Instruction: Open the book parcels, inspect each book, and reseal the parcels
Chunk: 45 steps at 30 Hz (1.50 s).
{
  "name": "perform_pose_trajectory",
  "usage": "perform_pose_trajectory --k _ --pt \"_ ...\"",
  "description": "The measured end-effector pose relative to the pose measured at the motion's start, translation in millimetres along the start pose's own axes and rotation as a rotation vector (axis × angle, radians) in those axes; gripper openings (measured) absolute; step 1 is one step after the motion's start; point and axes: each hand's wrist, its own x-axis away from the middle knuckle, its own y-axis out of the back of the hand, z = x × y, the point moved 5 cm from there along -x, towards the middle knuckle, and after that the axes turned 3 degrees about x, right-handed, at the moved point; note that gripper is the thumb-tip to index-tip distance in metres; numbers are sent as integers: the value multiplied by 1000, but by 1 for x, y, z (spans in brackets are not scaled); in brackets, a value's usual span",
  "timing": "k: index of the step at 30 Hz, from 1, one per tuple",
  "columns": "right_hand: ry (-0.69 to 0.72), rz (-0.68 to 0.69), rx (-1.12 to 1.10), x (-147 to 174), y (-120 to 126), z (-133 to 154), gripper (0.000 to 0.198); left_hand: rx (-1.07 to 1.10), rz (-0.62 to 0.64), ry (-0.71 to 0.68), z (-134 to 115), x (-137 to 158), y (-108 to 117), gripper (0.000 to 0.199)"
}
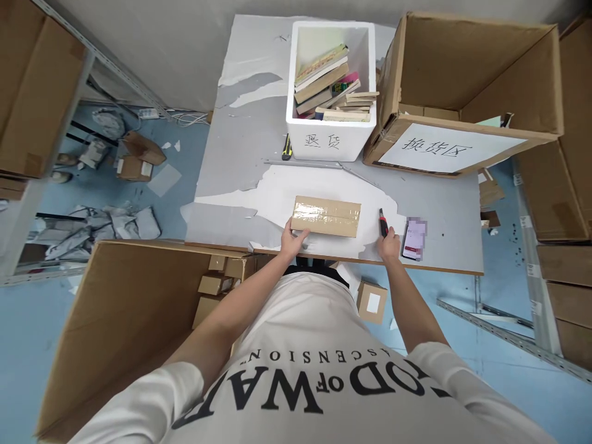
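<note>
A small taped cardboard box [326, 217] lies on the worn white patch of the table, near its front edge. My left hand [293, 240] grips the box at its lower left corner, fingers at its side and thumb along the front. To the right of the box, my right hand [389, 243] is closed around a red and black utility knife [383, 223], which points away from me. Whether its blade is out I cannot tell. Just right of that hand a phone [414, 239] with a lit screen lies on the table.
Behind the box stand a white foam box [335, 139] of books and a large open carton [467, 148] with a paper sign. A yellow and black cutter [287, 148] lies beside the foam box. At my left is a big open carton [139, 308] holding small boxes.
</note>
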Motion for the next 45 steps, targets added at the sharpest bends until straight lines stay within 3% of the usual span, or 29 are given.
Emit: perform_pose_trajectory --k 2,4,7,10,15,23,31,39,45 --pt "118 -86 -100 5 28 21 60 5 -48 38 4 -1 -2 71" --pt "354 -150 -167 17 60 56 58 -7 -94 73 4 -2 -5 71" --pt "780 13 -100 44 87 126 57 -19 -140 98 0 -6 -11 69" --pt "1094 287 59 71 82 191 55 -8 -153 90 -5 -8 -14 64" --pt "1152 425 291 78 51 241 46 2 -159 86 -5 -5 -12 62" --pt "1176 389 726 89 47 250 51 31 -202 68 -5 0 -14 57" --pt "1155 403 834 88 57 246 59 -37 -233 83 -4 -2 -11 55" --pt "1042 407 977 73 83 202 64 -75 -238 64 0 -1 -12 56" --pt "973 440 971 53 107 155 55 -136 -254 85 3 0 -14 54"
